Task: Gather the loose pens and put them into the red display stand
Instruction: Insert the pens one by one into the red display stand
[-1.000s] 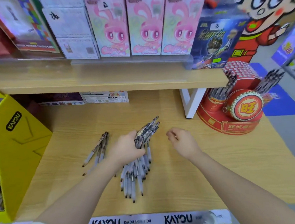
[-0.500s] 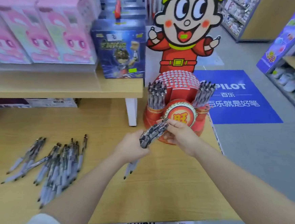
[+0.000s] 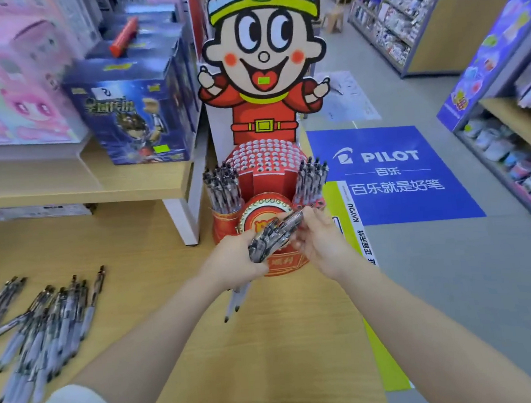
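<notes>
My left hand (image 3: 235,261) grips a bundle of grey pens (image 3: 269,240), tips hanging down toward the table. My right hand (image 3: 320,244) pinches the top end of one pen from that bundle, right in front of the red display stand (image 3: 265,176). The stand has a dome of small holes, a cartoon figure above it, and pens standing in its left (image 3: 222,189) and right (image 3: 311,178) pockets. A pile of loose pens (image 3: 42,327) lies on the wooden table (image 3: 285,343) at the far left.
A wooden shelf (image 3: 82,187) on a white leg carries a blue box (image 3: 130,110) and pink boxes left of the stand. The table edge runs close to the stand's right, with a blue floor sticker (image 3: 392,172) and store shelving (image 3: 512,124) beyond.
I picked a bundle of pens off the pile with my left hand and carried it right to the stand. My right hand has closed on a pen from the bundle.
</notes>
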